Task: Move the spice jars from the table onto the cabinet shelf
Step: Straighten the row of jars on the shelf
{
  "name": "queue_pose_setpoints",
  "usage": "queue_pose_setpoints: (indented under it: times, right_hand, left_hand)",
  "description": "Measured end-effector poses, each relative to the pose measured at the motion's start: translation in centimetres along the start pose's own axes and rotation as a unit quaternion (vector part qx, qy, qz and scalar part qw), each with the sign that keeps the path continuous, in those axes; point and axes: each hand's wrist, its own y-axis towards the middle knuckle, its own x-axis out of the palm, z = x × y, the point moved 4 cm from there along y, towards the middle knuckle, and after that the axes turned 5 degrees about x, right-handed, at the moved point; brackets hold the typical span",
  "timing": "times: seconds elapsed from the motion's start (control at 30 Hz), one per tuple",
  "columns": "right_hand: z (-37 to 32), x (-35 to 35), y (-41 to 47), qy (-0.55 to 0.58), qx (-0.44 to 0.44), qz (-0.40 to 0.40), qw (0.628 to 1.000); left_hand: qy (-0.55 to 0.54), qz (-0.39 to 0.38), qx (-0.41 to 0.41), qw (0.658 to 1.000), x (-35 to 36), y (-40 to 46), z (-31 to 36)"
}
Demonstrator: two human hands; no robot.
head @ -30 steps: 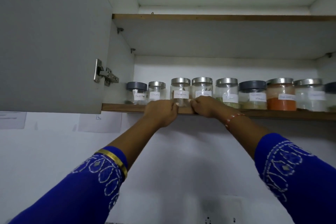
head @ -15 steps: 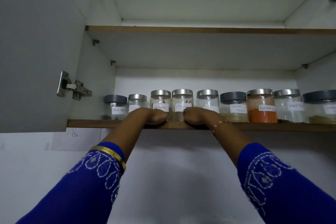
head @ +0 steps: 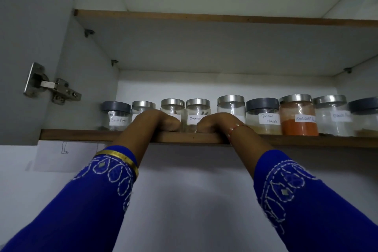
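Note:
A row of labelled glass spice jars stands along the front of the lower cabinet shelf [head: 86, 135]. From the left: Black Pepper jar [head: 116, 115] with a grey lid, then a steel-lidded jar [head: 143, 106]. My left hand [head: 161, 121] is curled over the base of a third, steel-lidded jar [head: 172, 106] and hides its label. My right hand [head: 216, 122] is curled against the Cinnamon jar [head: 196, 112], partly covering the jar behind it [head: 231, 104]. Both sets of fingertips are hidden. Further right are Garam Masala [head: 262, 116] and Red Chilli [head: 298, 118].
The grey cabinet door [head: 30, 47] hangs open at the left on a metal hinge [head: 51, 86]. The upper shelf [head: 225, 18] is above. Two more jars [head: 331, 114] sit at the far right. A white wall [head: 184, 190] lies below the shelf.
The view has moved closer to the shelf and tilted up. Both hands have slid further onto the shelf and curled against the two jars. The jars stay on the shelf.

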Motion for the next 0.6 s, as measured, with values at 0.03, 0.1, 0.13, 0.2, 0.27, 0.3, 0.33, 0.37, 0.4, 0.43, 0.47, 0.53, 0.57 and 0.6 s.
queue_pose_setpoints:
  times: [0.03,0.1,0.13,0.2,0.27,0.3,0.33,0.37,0.4,0.43,0.47,0.53,0.57,0.6]
  right_hand:
    - [0.2,0.1,0.6,0.002,0.008,-0.004,1.0]
    - [0.4,0.2,1.2,0.016,0.02,-0.009,1.0]
    - [0.5,0.1,1.7,0.033,0.027,-0.012,0.999]
    - [0.9,0.1,2.0,0.054,0.047,-0.023,0.997]
    - [1.9,0.2,4.9,0.062,0.069,-0.012,0.996]
    - [3.0,0.1,7.1,0.05,0.088,0.0,0.995]
    - [4.7,-0.2,11.4,0.029,0.096,0.009,0.995]
    - [6.2,-0.2,14.8,0.013,0.101,0.012,0.995]
    - [6.7,-0.3,15.6,-0.003,0.129,0.008,0.992]
    - [6.7,-0.4,15.3,0.003,0.147,-0.009,0.989]
    - [5.6,-0.3,13.3,0.01,0.144,-0.029,0.989]
    - [3.4,-0.3,9.0,0.022,0.134,-0.044,0.99]
    - [4.0,-0.4,10.7,0.028,0.14,-0.034,0.989]
    - [4.9,-0.7,13.2,0.019,0.13,-0.024,0.991]
  left_hand:
    - [-0.009,0.004,-0.008,1.0,-0.1,0.3,-0.1]
    - [-0.024,0.002,-0.023,0.999,-0.3,0.9,-0.2]
    - [-0.027,0.002,-0.026,0.999,-0.3,1.1,-0.2]
    - [-0.025,0.009,-0.028,0.999,-0.4,1.3,-0.2]
    - [-0.02,0.033,-0.023,0.999,-0.6,1.5,-0.1]
    - [-0.021,0.043,-0.022,0.999,-0.7,1.6,-0.1]
    - [-0.014,0.043,-0.025,0.999,-0.7,1.6,0.0]
    - [0.001,0.036,-0.025,0.999,-0.6,1.7,0.1]
    - [0.02,0.024,-0.026,0.999,-0.4,1.8,0.0]
    - [0.038,0.014,-0.025,0.999,-0.1,1.9,0.1]
    - [0.058,0.007,-0.026,0.998,0.0,1.9,0.2]
    - [0.09,0.009,-0.007,0.996,-0.1,1.9,0.2]
    - [0.103,0.011,0.01,0.995,0.0,2.0,0.3]
    - [0.113,0.009,0.019,0.993,0.0,2.0,0.3]
